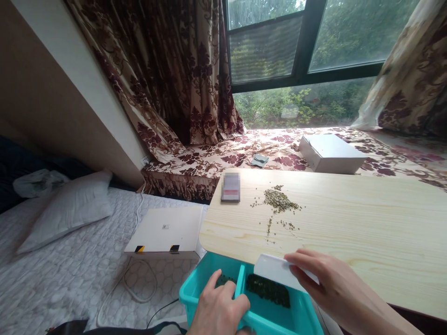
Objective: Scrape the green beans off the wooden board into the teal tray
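Observation:
A teal bin (307, 311) with a divider across it stands at the near edge of the wooden table (349, 214). My left hand (220, 304) grips the bin near the divider, with its index finger reaching over the left compartment. In my right hand (324, 279) is a flat white piece (275, 271), tilted at the table edge above the right compartment. Dark green beans (268, 289) lie in that compartment, and a few small ones (223, 280) show in the left. More small greenish beans (279, 201) are scattered on the tabletop.
A small box (230, 187) lies at the table's left corner. On the bed to the left are a white box (167, 228), a cable (153, 274) and a pillow (70, 204). Behind the table, a floral-covered sill holds another white box (331, 153) and a folded cloth (259, 160).

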A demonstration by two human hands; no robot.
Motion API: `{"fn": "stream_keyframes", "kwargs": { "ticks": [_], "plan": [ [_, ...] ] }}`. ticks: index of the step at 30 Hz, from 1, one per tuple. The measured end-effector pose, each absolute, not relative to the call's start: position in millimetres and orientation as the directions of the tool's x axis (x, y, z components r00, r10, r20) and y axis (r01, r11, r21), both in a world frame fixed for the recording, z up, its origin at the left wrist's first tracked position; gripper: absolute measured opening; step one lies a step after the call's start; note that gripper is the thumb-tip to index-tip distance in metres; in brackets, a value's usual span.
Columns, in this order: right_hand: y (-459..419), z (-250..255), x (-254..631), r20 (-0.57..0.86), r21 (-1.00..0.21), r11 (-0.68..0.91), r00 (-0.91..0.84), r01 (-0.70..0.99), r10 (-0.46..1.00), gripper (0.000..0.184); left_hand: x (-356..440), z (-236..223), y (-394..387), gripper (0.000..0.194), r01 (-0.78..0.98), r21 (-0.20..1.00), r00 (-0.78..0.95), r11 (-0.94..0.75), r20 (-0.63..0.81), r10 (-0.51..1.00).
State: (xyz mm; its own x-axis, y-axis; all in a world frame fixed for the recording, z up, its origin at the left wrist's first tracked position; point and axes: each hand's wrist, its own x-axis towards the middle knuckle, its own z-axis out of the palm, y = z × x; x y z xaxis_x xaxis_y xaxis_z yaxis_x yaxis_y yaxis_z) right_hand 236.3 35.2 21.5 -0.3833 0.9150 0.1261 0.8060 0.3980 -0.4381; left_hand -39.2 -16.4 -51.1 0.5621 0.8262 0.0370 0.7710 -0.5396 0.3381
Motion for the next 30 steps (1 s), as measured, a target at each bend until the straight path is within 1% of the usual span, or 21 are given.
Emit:
{"fn": "stream_keyframes", "kwargs": {
  "ticks": [3, 5, 7, 12, 16, 19, 22, 24, 27, 30],
  "plan": [
    [38.3, 22.5, 252.3, 0.174, -0.423, 0.314, -0.264, 0.85, 0.949, 0.034, -36.7, -53.6, -16.3, 0.034, 0.771, 0.325, 0.564, -0.547, 0.049, 0.824],
    [44.3, 21.8, 263.5, 0.204, -0.374, 0.228, -0.16, 0.899, 0.966, 0.034, -34.7, -55.7, -16.2, 0.036, 0.776, 0.32, 0.559, -0.543, 0.049, 0.827],
    [49.7, 21.0, 270.4, 0.193, -0.329, 0.16, -0.1, 0.931, 0.976, 0.035, -33.2, -57.2, -16.1, 0.037, 0.776, 0.324, 0.56, -0.541, 0.038, 0.827],
    [53.1, 19.9, 267.6, 0.14, -0.307, 0.122, -0.082, 0.944, 0.987, 0.038, -31.9, -56.3, -15.8, 0.036, 0.771, 0.341, 0.569, -0.537, 0.007, 0.822],
    [54.9, 18.5, 268.7, 0.15, -0.304, 0.111, -0.067, 0.946, 0.986, 0.039, -29.1, -54.7, -16.3, 0.036, 0.784, 0.339, 0.551, -0.52, 0.007, 0.835],
    [62.2, 19.3, 275.4, 0.17, -0.293, 0.074, -0.025, 0.953, 0.985, 0.039, -24.8, -55.7, -17.4, 0.038, 0.806, 0.329, 0.513, -0.491, 0.024, 0.858],
    [71.7, 20.8, 277.9, 0.125, -0.27, 0.019, 0.015, 0.963, 0.992, 0.038, -21.8, -58.1, -18.6, 0.041, 0.81, 0.34, 0.486, -0.478, 0.066, 0.871],
    [75.9, 21.7, 275.3, 0.086, -0.286, 0.009, 0.017, 0.958, 0.996, 0.038, -21.6, -59.8, -19.3, 0.042, 0.802, 0.353, 0.483, -0.482, 0.09, 0.871],
    [76.4, 23.3, 269.3, 0.056, -0.356, 0.037, -0.018, 0.934, 0.998, 0.039, -22.7, -61.8, -19.7, 0.043, 0.795, 0.356, 0.487, -0.491, 0.107, 0.867],
    [71.8, 24.2, 268.3, 0.084, -0.409, 0.085, -0.056, 0.908, 0.995, 0.039, -23.0, -62.8, -19.4, 0.042, 0.798, 0.352, 0.485, -0.489, 0.108, 0.868]
  ]
}}
